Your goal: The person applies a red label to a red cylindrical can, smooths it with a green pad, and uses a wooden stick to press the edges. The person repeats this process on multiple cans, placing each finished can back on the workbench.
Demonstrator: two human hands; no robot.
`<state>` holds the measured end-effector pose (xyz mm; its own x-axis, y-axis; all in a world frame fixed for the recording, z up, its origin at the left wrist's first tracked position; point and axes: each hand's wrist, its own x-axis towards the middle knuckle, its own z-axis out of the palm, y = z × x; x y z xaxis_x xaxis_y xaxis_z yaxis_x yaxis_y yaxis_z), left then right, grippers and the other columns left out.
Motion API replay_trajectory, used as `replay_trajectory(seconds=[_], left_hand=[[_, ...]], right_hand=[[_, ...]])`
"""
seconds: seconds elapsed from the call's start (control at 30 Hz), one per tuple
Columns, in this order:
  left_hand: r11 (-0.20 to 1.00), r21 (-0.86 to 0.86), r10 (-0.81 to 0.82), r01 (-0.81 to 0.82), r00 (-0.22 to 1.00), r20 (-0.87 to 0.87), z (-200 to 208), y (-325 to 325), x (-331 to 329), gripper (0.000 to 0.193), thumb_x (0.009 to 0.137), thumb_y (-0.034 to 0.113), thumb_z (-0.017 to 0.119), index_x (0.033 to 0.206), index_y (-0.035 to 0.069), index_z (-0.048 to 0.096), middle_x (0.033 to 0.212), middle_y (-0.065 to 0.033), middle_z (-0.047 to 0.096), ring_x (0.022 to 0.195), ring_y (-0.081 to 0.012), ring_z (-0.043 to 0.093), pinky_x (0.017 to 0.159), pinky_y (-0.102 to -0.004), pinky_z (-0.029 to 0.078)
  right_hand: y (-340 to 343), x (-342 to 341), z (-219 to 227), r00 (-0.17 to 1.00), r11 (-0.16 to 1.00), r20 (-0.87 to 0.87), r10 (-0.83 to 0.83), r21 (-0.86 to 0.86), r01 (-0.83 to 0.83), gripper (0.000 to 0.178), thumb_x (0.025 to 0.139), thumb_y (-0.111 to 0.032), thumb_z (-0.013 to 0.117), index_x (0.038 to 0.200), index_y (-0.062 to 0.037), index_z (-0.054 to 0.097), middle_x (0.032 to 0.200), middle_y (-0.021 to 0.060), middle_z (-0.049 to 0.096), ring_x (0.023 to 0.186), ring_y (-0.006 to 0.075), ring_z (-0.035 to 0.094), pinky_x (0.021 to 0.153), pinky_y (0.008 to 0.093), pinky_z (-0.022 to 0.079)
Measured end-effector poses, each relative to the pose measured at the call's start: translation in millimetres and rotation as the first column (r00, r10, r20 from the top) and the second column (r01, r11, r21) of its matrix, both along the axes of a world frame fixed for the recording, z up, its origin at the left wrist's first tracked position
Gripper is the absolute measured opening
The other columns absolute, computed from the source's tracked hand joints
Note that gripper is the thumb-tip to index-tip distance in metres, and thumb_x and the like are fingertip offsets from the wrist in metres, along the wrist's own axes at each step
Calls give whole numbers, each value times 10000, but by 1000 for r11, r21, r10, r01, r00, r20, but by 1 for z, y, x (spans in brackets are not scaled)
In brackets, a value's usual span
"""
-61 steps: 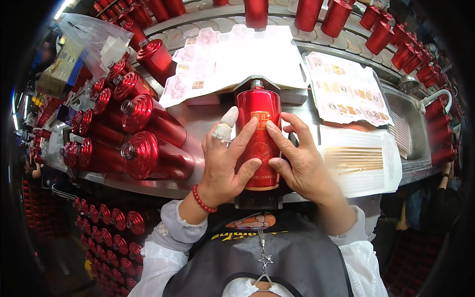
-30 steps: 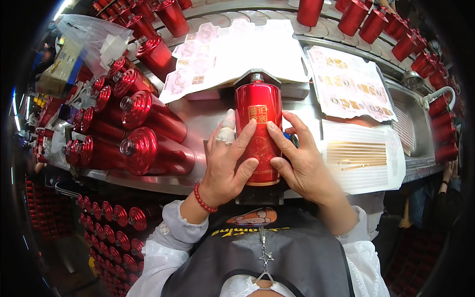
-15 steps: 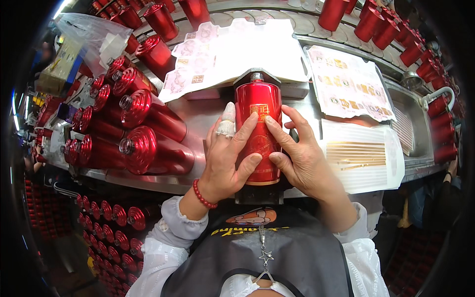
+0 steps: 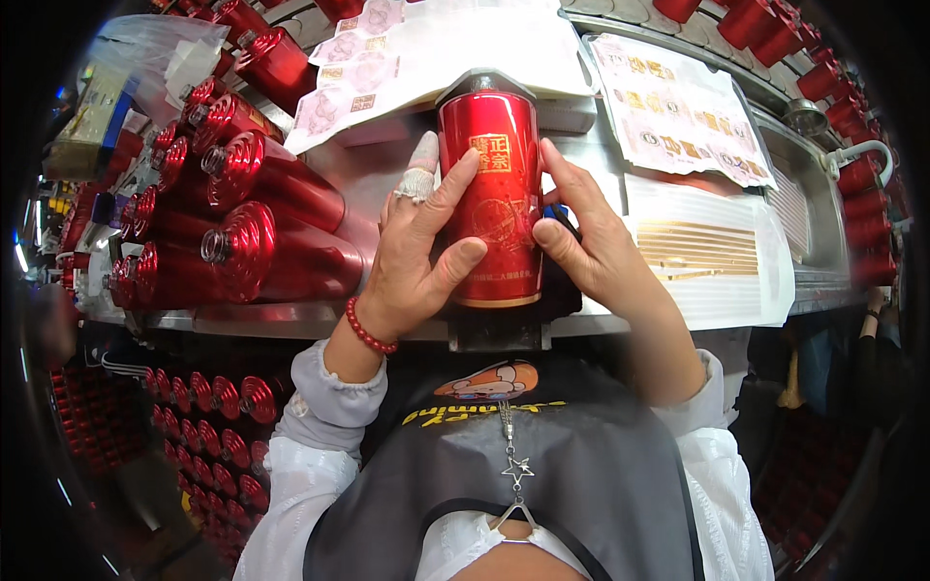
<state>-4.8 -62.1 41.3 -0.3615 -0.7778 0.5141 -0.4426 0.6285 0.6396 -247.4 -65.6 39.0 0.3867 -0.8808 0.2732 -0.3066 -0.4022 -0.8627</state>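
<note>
A glossy red bottle (image 4: 496,208) with gold printing lies on its back in a dark holder (image 4: 484,79), its neck pointing away from me. My left hand (image 4: 412,237) rests along its left side, fingers spread, with one fingertip and the thumb on the red surface. That hand wears a pale finger cover (image 4: 418,179) and a red bead bracelet (image 4: 367,329). Along the bottle's right edge is my right hand (image 4: 591,232), its fingers stretched out and apart, thumb tip at the side of the bottle. A small blue object (image 4: 555,211) shows partly behind the right hand.
Several red bottles (image 4: 257,247) lie stacked at the left, necks toward me. Printed label sheets (image 4: 387,68) spread at the back, another sheet (image 4: 673,116) to the right. Gold strips on white backing (image 4: 697,247) lie near a metal sink (image 4: 823,223) with a tap. More bottles ride a conveyor behind.
The view has shifted, so the bench sits higher in the picture. My right index finger has come off the front print to the bottle's right edge. The left hand stays on the bottle.
</note>
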Motion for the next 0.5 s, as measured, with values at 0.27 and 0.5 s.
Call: replay_trajectory(seconds=[0.27, 0.5], left_hand=[[1000, 2, 15, -15, 999, 39, -3, 0, 1, 725, 987, 504, 607, 1541, 58, 464, 1537, -399, 362, 1388, -500, 434, 1156, -487, 310], [1000, 5, 7, -7, 1000, 10, 1, 2, -2, 720, 986, 480, 611, 1535, 38, 463, 1525, -377, 393, 1385, -488, 437, 1153, -485, 311]], right_hand=[[-10, -5, 3, 993, 978, 114, 17, 204, -40, 781, 1003, -338, 677, 1603, -19, 291, 1451, 227, 495, 1138, 270, 625, 976, 366, 523], [-15, -4, 1, 988, 942, 155, 27, 328, -77, 771, 1043, -445, 592, 1635, -81, 258, 1377, 180, 575, 1211, 218, 560, 1055, 349, 455]])
